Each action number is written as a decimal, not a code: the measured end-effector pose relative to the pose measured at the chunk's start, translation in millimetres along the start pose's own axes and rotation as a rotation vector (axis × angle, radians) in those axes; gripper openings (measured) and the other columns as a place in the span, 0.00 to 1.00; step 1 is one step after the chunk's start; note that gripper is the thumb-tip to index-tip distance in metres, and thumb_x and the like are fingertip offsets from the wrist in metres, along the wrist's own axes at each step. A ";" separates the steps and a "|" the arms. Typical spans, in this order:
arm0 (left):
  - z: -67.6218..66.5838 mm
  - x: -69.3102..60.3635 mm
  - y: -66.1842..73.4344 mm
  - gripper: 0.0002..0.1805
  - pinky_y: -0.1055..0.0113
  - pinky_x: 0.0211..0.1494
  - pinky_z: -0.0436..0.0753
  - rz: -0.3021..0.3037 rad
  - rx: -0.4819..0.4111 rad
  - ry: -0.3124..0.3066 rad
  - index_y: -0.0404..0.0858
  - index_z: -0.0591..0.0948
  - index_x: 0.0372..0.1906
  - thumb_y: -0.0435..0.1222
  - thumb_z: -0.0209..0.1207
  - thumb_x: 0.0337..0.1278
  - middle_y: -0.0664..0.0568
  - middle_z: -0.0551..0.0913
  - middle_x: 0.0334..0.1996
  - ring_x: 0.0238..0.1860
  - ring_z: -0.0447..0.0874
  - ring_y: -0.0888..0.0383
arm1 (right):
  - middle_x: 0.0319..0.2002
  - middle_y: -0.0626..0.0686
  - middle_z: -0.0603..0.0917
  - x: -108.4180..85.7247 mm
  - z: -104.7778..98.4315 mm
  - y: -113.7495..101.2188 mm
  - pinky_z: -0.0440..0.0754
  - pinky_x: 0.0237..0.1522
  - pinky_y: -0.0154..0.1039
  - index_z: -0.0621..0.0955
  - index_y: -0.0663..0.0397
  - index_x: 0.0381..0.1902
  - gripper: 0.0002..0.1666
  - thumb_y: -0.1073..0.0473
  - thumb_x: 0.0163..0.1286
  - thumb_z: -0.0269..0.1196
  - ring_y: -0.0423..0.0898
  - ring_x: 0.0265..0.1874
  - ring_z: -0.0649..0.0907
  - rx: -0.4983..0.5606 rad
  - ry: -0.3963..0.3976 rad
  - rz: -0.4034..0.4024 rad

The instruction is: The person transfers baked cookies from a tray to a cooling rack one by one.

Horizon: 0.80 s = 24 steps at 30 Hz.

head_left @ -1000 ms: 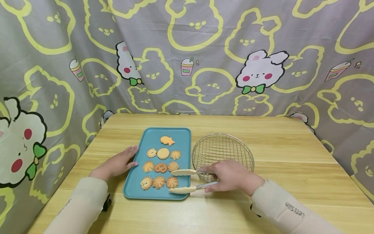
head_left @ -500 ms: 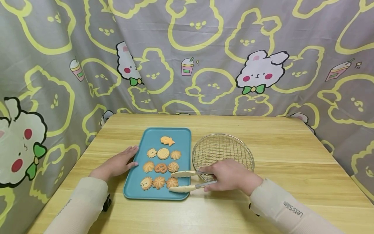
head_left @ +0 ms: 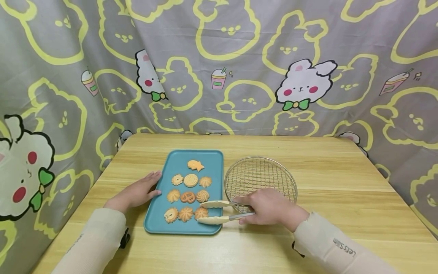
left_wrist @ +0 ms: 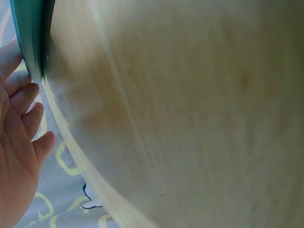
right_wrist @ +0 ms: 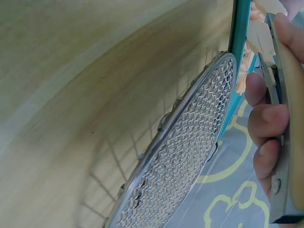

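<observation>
The left hand touches the left rim of a blue tray, fingers extended; the left wrist view shows that hand against the tray's edge. Metal tongs with cream tips are gripped in the right hand. Their tips are apart over the tray's lower right, the lower one overlapping a flower-shaped cookie, the upper one just below a swirl cookie. In the right wrist view, fingers curl round the tongs. Whether the tips touch the cookie I cannot tell.
A round wire rack stands right of the tray, partly beneath the right hand. Other cookies lie in rows on the tray, with a pretzel-shaped one and a fish-shaped one. A patterned curtain hangs behind the wooden table.
Over the last second the tongs' lower arm has risen slightly, so the tips stand a little closer together. The left hand and the tray look unmoved.
</observation>
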<state>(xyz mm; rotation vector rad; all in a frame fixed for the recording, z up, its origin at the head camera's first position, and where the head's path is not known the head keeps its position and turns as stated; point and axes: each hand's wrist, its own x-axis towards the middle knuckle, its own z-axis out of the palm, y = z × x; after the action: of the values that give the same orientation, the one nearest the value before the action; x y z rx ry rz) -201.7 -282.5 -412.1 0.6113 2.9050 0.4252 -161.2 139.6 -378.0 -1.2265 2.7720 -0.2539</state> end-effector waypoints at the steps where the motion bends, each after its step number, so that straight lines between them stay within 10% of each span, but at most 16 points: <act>1: -0.1 0.1 0.0 0.37 0.41 0.67 0.56 0.001 0.001 0.000 0.27 0.57 0.71 0.44 0.56 0.67 0.34 0.56 0.70 0.70 0.49 0.34 | 0.13 0.38 0.63 -0.2 0.3 0.3 0.65 0.16 0.34 0.79 0.42 0.61 0.35 0.34 0.59 0.63 0.34 0.12 0.61 0.005 0.004 0.002; 24: -0.5 -0.3 1.3 0.37 0.40 0.67 0.56 0.010 0.007 0.010 0.27 0.58 0.71 0.42 0.56 0.66 0.33 0.56 0.70 0.70 0.49 0.34 | 0.16 0.35 0.66 -6.1 -0.8 9.5 0.64 0.14 0.32 0.77 0.45 0.63 0.36 0.34 0.62 0.61 0.33 0.15 0.66 0.007 0.155 0.097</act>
<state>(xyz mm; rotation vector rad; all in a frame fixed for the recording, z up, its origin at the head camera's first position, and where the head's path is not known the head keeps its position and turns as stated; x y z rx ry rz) -201.0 -281.6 -411.2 0.6272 2.9149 0.4206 -164.2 150.5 -379.0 -1.1109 2.9488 -0.3645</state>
